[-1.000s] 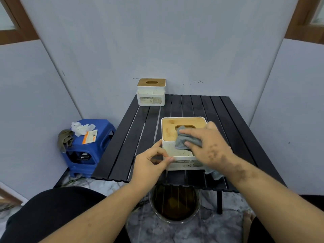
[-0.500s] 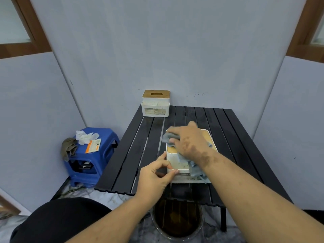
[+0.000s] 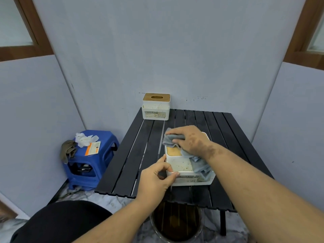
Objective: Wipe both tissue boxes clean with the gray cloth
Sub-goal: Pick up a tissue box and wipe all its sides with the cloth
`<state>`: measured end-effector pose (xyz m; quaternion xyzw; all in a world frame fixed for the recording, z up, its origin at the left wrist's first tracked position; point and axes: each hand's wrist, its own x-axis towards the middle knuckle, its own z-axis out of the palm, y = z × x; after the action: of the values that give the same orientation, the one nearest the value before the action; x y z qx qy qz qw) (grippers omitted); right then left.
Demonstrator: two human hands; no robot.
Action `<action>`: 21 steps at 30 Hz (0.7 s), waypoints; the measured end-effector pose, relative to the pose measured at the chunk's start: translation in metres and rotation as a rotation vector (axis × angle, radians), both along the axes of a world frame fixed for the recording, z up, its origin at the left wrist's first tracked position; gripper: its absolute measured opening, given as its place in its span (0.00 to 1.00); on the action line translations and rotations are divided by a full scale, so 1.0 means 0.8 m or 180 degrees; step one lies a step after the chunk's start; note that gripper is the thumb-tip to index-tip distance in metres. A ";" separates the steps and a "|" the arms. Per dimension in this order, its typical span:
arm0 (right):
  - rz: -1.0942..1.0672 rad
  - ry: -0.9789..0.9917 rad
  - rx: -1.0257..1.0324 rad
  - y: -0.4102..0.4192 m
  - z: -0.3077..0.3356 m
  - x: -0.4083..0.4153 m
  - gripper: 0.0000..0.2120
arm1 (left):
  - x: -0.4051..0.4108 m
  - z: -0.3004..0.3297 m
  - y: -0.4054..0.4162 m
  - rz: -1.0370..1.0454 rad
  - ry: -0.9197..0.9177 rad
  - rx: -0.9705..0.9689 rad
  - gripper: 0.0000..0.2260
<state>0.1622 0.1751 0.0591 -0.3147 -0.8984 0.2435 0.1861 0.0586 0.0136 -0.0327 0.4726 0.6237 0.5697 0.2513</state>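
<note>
I see the near tissue box (image 3: 182,165) at the front of the black table (image 3: 126,155); my right hand (image 3: 191,140) grasps the gray cloth (image 3: 198,160) on its wooden lid, cloth trailing down its front; my left hand (image 3: 154,178) pinches its front-left corner; the second tissue box (image 3: 156,106) stands at the table's far edge.
</note>
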 end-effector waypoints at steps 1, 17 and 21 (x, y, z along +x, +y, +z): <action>-0.0136 -0.0071 -0.0024 0.008 0.004 0.008 0.16 | 0.000 0.000 0.000 0.0001 0.0023 -0.0021 0.11; -0.0127 0.0122 -0.0405 -0.007 0.009 0.164 0.22 | 0.000 -0.006 0.004 -0.0200 0.0169 0.0044 0.13; -0.0190 -0.0071 -0.0014 -0.038 0.009 0.147 0.18 | 0.000 0.001 0.004 -0.0158 0.0246 0.0021 0.14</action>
<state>0.2799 0.1449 0.0663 -0.3444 -0.8900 0.2363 0.1825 0.0588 0.0165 -0.0321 0.5104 0.6191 0.5467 0.2395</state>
